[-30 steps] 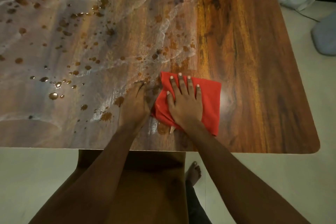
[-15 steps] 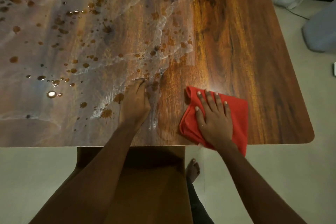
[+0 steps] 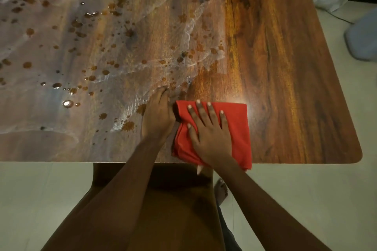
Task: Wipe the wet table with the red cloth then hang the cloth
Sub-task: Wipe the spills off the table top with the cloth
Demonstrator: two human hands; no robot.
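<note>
I saw right hand [image 3: 210, 132] flat, fingers spread, pressing cloth [image 3: 236, 128] lower centre; left hand [image 3: 158, 116] beside it, fingers straight, empty, on table [image 3: 285, 67].

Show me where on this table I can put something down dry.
The dry patch of the table runs from the red cloth to the right edge and up to the far right corner. Left of the cloth it is crowded: the left hand, then brown droplets and wet smears beyond it.
</note>
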